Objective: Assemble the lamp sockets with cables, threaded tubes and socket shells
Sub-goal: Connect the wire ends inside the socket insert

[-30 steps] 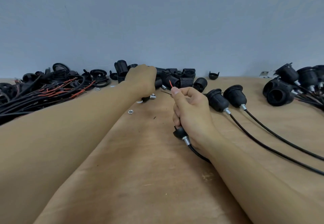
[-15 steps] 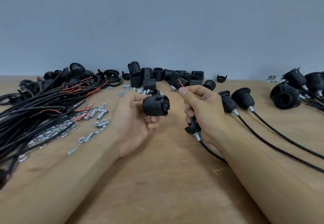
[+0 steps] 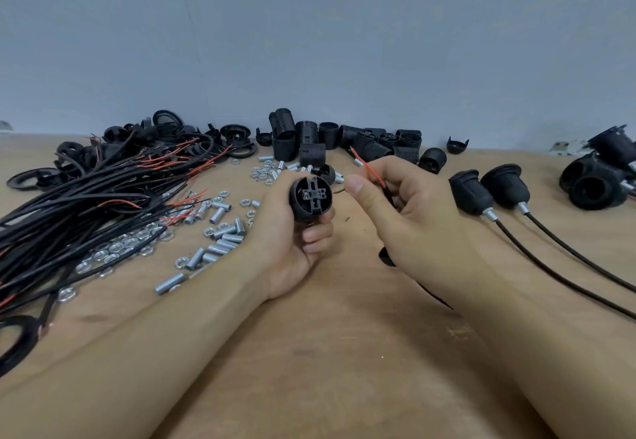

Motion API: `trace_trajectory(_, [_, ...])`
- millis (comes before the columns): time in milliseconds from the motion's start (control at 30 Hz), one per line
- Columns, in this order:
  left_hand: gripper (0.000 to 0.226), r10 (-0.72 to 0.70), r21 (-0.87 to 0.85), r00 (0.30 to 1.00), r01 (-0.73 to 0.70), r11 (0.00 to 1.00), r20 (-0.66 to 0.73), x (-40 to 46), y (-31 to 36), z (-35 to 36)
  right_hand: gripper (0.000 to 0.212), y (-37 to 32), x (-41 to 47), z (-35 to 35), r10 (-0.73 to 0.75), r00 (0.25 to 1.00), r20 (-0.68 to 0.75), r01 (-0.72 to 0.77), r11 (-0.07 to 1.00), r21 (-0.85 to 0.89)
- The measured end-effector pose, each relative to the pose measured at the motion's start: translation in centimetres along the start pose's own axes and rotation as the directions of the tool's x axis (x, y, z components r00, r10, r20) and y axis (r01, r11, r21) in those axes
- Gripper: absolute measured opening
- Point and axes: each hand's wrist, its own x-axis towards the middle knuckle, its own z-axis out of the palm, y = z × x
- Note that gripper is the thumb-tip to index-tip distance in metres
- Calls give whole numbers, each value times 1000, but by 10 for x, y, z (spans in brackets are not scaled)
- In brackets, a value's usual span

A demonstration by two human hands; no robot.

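Observation:
My left hand (image 3: 292, 249) grips a black socket body (image 3: 311, 197), its terminal end turned toward me. My right hand (image 3: 409, 211) holds a black cable, pinching its wire ends near the thumb; the red wire (image 3: 373, 172) sticks up past the fingers. A dark wire tip points at the socket body from the thumb, a small gap apart. The cable's black cap (image 3: 385, 256) peeks out under the right palm, mostly hidden.
A bundle of black cables (image 3: 86, 204) with red ends lies at left. Threaded tubes and nuts (image 3: 213, 232) are scattered beside it. Black socket shells (image 3: 344, 139) stand at the back. Two assembled sockets with cables (image 3: 488, 191) lie right, more sockets (image 3: 599, 180) far right.
My left hand reached into the back pile, took a socket body and brought it to the centre, then turned its terminal end toward me. My right hand kept holding the cable.

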Motion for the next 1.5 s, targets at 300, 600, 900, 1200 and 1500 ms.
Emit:
trace_trajectory(300, [34,35,116,999,-37,993,17,-1,-1,3,16,-1,-2,3,-113,994,-10,109,979,-170])
trace_trajectory(600, [30,56,199,998,-57,978,11,-2,-2,7,15,4,-3,4,-155,987,-31,144,963,-229])
trace_trajectory(900, [39,68,236,997,-61,970,-22,-1,-3,9,11,2,-5,9,-196,980,-37,182,956,-230])
trace_trajectory(1200, [37,40,175,999,-33,984,-36,0,-2,8,4,3,-3,5,-256,965,51,260,925,-277])
trace_trajectory(1500, [33,144,336,973,-76,939,-182,3,-7,10,10,4,-1,-1,-190,978,83,208,908,-363])
